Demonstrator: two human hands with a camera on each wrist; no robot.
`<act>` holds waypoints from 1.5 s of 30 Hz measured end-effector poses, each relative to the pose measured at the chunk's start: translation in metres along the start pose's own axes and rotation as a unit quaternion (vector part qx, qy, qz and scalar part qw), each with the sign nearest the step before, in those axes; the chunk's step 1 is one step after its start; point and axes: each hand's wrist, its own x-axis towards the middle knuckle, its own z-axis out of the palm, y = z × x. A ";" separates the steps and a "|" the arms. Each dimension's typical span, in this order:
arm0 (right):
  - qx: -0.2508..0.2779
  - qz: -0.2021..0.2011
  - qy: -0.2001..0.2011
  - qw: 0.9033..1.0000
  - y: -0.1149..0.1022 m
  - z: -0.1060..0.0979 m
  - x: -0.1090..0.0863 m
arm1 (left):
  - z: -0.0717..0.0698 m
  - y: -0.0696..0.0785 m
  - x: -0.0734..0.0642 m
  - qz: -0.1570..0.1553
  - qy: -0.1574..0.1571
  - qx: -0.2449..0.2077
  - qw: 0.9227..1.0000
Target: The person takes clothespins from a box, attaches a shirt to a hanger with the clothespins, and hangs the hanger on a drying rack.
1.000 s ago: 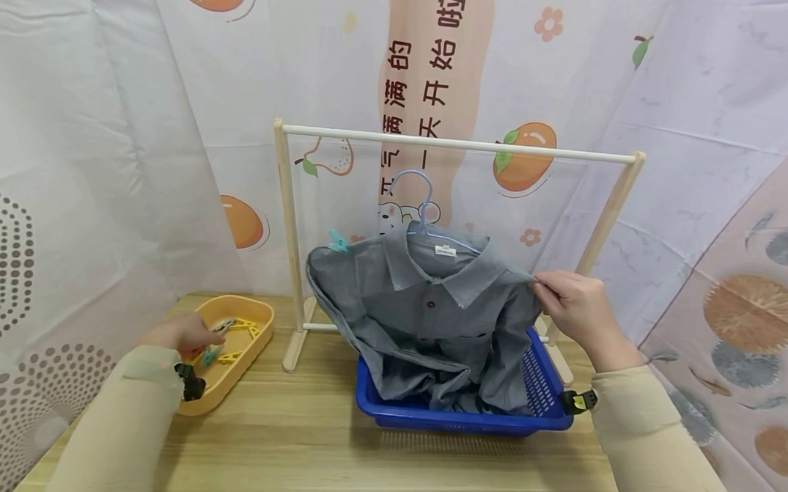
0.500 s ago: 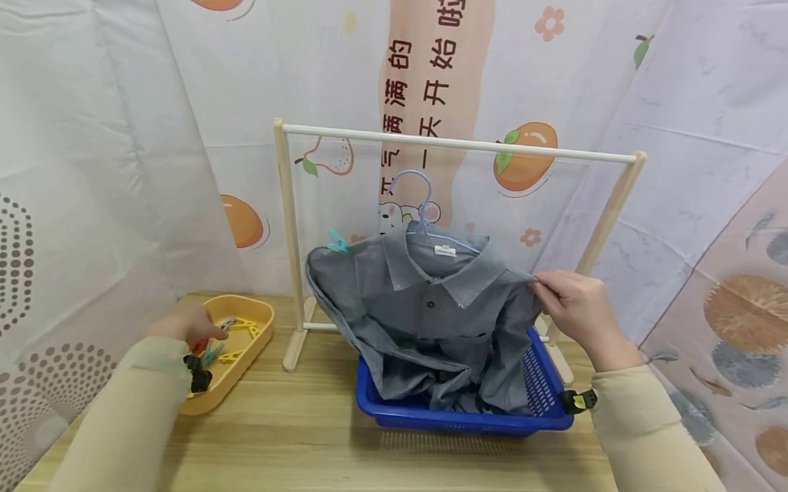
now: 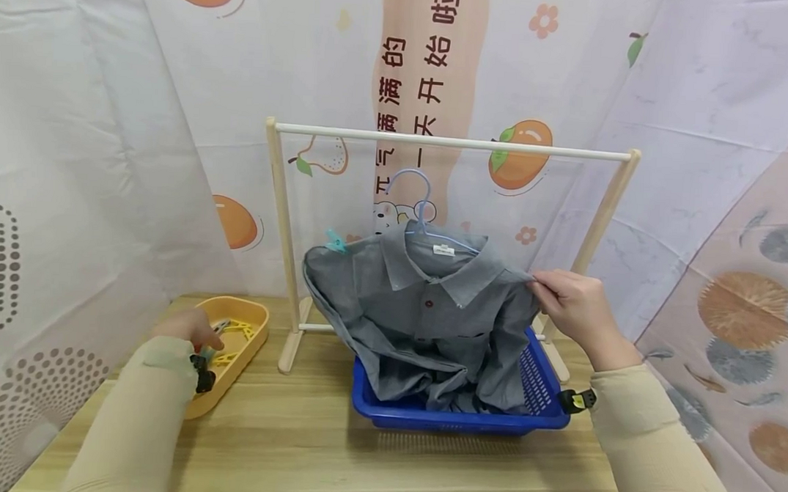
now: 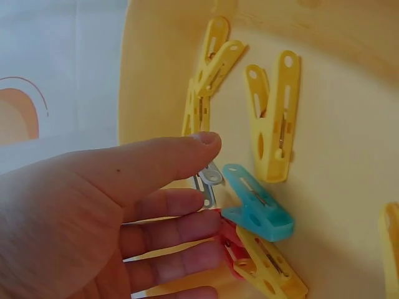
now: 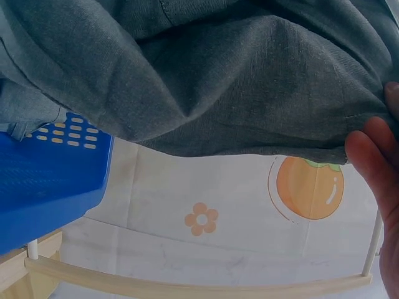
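Observation:
My left hand [image 3: 187, 328] is down in the yellow tray [image 3: 247, 354], thumb and fingers apart with no clip gripped. In the left wrist view its fingertips lie close to a grey clothespin [image 4: 206, 193], a red clothespin [image 4: 229, 246] and a teal clothespin [image 4: 259, 205]; whether they touch is unclear. My right hand [image 3: 579, 307] pinches the shoulder end of a grey collared shirt [image 3: 453, 315] and holds it out sideways. Through the collar rises the hook of a blue hanger [image 3: 426, 192]. Another teal clothespin [image 3: 336, 242] is clipped on the shirt's opposite shoulder.
A blue basket [image 3: 452, 422] sits under the shirt, whose lower part droops into it. Behind stands a wooden rack with a white rail [image 3: 451, 141]. Several yellow clothespins [image 4: 274, 118] lie in the tray. Printed curtains [image 3: 336, 60] enclose the wooden table [image 3: 279, 446].
My left hand has shifted slightly to the right within the tray. The head view has turned a little, so the scene sits further left. My right hand keeps its hold on the shirt.

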 end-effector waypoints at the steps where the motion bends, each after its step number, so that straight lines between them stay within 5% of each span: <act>1: 0.000 0.000 0.000 1.000 0.000 0.000 0.000 | 0.000 -0.001 0.000 -0.003 0.001 -0.001 1.000; 18: 0.002 -0.003 0.001 1.000 -0.002 0.003 0.000 | -0.001 -0.003 0.005 -0.020 -0.005 0.015 1.000; 45: -0.003 -0.004 -0.009 1.000 -0.002 0.001 -0.001 | -0.003 0.005 0.003 0.005 0.005 0.029 1.000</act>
